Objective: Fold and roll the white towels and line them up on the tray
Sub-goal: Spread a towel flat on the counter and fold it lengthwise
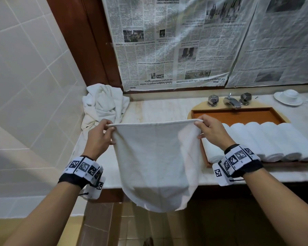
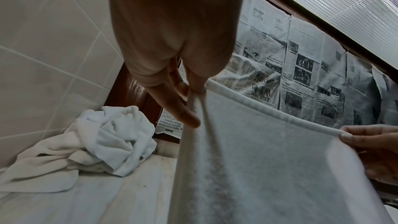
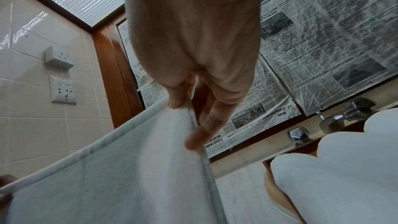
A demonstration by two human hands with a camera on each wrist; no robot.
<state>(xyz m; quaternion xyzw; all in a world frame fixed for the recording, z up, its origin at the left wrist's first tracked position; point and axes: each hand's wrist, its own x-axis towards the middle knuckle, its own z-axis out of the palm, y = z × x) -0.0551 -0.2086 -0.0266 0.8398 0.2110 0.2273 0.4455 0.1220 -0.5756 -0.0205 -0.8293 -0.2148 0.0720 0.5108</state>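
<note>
A marble counter [image 1: 164, 110] runs along a wall papered with newspaper sheets [image 1: 167, 41]. At its left end, against the tiled wall, lies a crumpled heap of white towels [image 1: 103, 105]. Toward the right, a wooden tray [image 1: 235, 113] sits over the basin in front of the chrome faucet [image 1: 231, 102] and its two faceted knobs; rolled towels [image 1: 267, 139] lie side by side along the tray's near edge, touching one another. A white cup and saucer [image 1: 288, 97] stand near the back right of the counter. Between heap and tray, a white towel [image 1: 155, 157] hangs in the air, draping past the counter's front edge and hiding part of it. The left hand [image 1: 100, 137] pinches the towel's upper left corner, the right hand [image 1: 210, 130] pinches the upper right corner beside the tray's left end, and the top hem is stretched taut between them
</note>
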